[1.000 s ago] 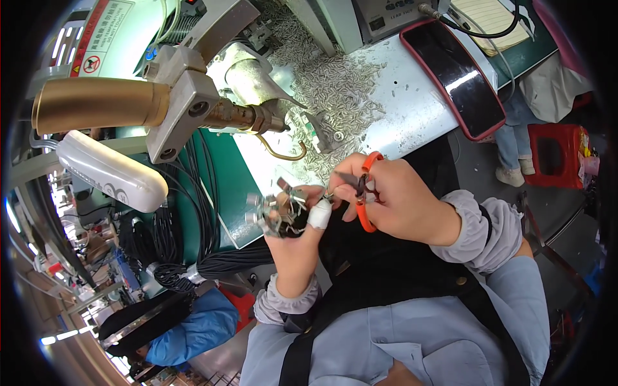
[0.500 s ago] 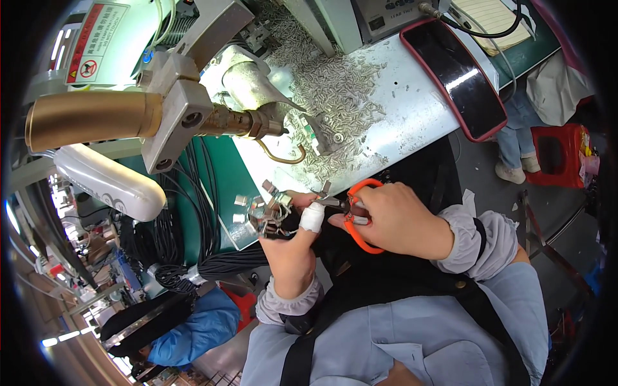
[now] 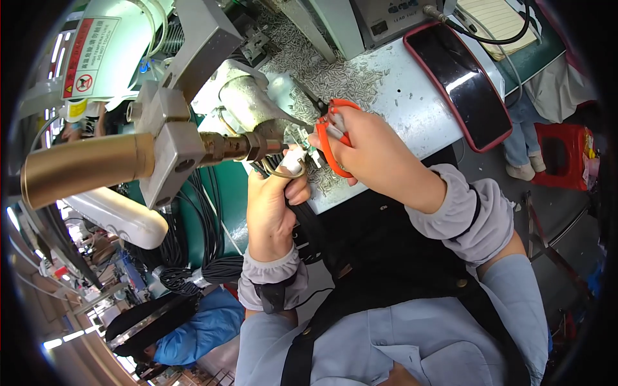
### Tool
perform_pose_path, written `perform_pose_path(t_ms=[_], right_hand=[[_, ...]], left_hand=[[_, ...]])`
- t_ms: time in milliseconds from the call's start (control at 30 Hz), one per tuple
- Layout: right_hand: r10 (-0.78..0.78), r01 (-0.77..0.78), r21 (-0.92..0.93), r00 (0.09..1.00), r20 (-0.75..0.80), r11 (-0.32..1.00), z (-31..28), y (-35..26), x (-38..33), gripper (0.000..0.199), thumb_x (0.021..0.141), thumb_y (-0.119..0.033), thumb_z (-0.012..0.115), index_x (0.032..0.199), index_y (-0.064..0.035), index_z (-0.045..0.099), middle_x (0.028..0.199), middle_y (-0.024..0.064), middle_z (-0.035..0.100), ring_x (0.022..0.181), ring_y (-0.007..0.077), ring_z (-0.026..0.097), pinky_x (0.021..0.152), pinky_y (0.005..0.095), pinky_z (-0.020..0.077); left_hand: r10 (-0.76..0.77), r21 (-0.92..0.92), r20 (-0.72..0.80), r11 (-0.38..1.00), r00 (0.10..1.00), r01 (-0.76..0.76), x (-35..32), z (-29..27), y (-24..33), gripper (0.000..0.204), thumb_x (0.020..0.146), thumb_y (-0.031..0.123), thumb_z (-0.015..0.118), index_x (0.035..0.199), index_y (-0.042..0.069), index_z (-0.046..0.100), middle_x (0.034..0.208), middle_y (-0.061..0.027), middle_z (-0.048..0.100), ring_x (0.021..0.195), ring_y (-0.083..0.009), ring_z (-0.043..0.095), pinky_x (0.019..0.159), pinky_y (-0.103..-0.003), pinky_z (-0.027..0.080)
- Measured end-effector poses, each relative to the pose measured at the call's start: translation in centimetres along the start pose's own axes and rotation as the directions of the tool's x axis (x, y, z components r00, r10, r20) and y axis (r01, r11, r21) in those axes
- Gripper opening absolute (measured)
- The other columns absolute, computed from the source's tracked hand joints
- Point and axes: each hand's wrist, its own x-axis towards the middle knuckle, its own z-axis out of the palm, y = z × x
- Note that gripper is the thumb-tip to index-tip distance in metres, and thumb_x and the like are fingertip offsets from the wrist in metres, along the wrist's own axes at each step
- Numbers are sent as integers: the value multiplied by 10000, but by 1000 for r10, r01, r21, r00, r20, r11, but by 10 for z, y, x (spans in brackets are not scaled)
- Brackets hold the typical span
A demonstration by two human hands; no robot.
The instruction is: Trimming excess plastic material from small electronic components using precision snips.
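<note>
My right hand (image 3: 373, 141) grips orange-handled scissors (image 3: 331, 154), whose dark blades point up and left over the littered white worktop. Fingers closed, my left hand (image 3: 273, 206) is just below the brass-coloured machine nozzle (image 3: 254, 147). White wrapping covers one of its digits. Dark cable strands (image 3: 260, 170) show at its fingers; how they run inside the hand is hidden. Both hands meet at a small green and white part (image 3: 312, 154) beside the nozzle. The curved metal tube (image 3: 283, 172) passes in front of my left fingers.
Many small silvery cut bits (image 3: 344, 87) cover the worktop (image 3: 418, 96). A phone in a red case (image 3: 460, 90) lies to the right. On the left are a gold cylinder (image 3: 90, 168), a white lamp-like arm (image 3: 122, 219) and bundled black cables (image 3: 206, 270). A red stool (image 3: 560, 154) stands at right.
Both hands have moved up and forward to the nozzle. The scissors' blades have swung from pointing left at my left hand to pointing up. The small metal connectors at my left hand are now hidden.
</note>
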Motion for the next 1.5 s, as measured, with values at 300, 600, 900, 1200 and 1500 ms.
perform_pose_path(t_ms=[300,600,900,1200,1500], right_hand=[[3,-3,-42,1000,19,999,-7,-9,4,48,806,-49,458,795,-6,442,585,42,473,458,92,463,404,244,386],[19,-19,9,998,51,1000,-7,-11,3,71,834,-76,457,820,-6,454,576,26,461,461,80,451,413,243,389],[84,-94,117,993,85,989,-16,-22,-19,104,812,-95,552,847,-14,498,586,4,463,472,64,443,439,232,376],[-565,577,-289,815,132,764,-6,-9,-35,107,774,-57,607,824,-10,526,631,41,552,487,62,497,427,196,348],[316,-461,236,825,468,855,-13,-29,-48,103,849,-105,505,802,-15,524,635,39,531,424,66,455,390,197,327]], left_hand=[[-38,-1,39,999,999,39,3,1,4,214,785,107,593,929,-27,508,608,-3,432,450,-50,307,401,-191,247],[-4,14,35,1000,999,4,2,2,4,202,790,122,599,906,-24,521,604,-10,430,453,-56,311,404,-199,243],[-20,-45,-74,999,997,17,-27,18,4,171,802,85,575,935,-13,532,718,-59,539,533,-116,463,481,-219,371],[183,202,-151,968,972,-151,-63,31,-30,191,745,-12,617,927,-31,561,818,-64,588,679,-132,545,612,-236,443],[509,556,-52,730,859,-398,-65,11,-41,171,726,-35,625,872,-22,537,757,-63,565,590,-89,492,509,-196,383]])
